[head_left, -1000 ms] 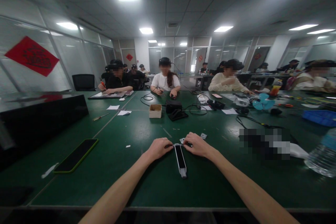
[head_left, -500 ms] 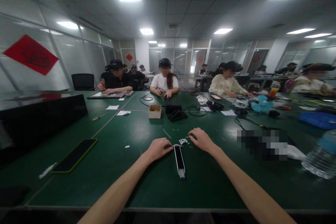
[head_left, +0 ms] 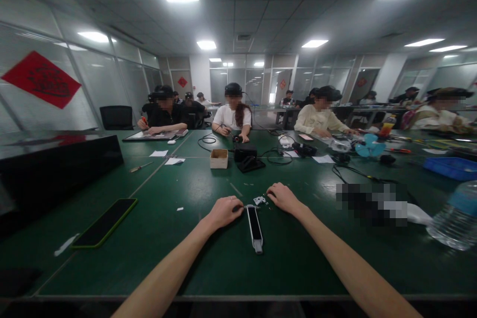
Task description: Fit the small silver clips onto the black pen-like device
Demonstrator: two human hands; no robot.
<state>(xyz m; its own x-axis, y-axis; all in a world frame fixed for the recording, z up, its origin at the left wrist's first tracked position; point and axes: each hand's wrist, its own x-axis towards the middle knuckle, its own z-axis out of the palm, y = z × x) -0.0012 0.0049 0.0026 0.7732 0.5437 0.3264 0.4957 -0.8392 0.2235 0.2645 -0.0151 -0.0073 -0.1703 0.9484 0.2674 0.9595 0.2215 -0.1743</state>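
Note:
A narrow white-rimmed device with a long black face lies on the green table, its tapered grey end toward me. My left hand rests beside its far end, fingers curled and thumb close to the fingertips. Whatever may sit in that pinch is too small to make out. Just beyond the device lie a small whitish plate with holes and several tiny bits. To the right of these, my right hand has its fingertips drawn together at the table top. Anything between them is too small to name.
A green-edged phone lies at left, near a black box-like object. Ahead stand a small cardboard box and a black device with cables. A water bottle and a blue tray are at right. Several people sit across.
The whole view has shifted slightly. Both hands stay nearly in place, with only small finger movement; the device and the small parts lie as before.

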